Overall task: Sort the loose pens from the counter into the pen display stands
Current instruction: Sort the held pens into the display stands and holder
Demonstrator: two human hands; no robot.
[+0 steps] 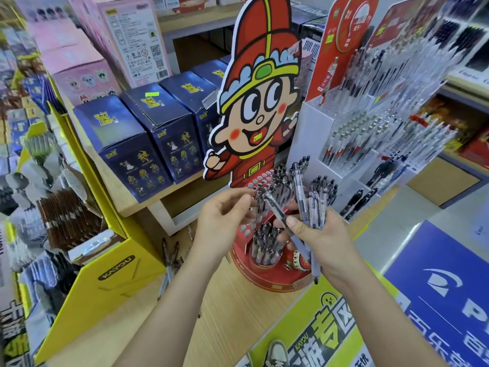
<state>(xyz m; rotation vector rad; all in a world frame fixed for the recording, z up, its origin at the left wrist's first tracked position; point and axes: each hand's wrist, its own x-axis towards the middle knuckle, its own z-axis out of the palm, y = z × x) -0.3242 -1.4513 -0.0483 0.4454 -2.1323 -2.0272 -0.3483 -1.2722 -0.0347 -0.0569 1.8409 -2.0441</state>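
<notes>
Close by the red stand (275, 280), the right hand (321, 241) grips several pens (304, 201).

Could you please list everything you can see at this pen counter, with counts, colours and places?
red pen stand: one, red with a cartoon figure board, centre of the counter.
stand pens: many, clear and black, upright in the red pen stand.
white pen stand: one, white, tiered, right of the red one.
loose pens: several, grey and black, lying on the counter left of the red pen stand.
blue boxes: at least four, dark blue, in a row on the shelf.
pink boxes: several, pink, behind the blue boxes.
yellow display box: one, yellow, lower left.
blue sign: one, blue, lower right.
right hand: grips a bundle of clear pens.
left hand: fingers near one slanting pen; contact unclear.
</notes>
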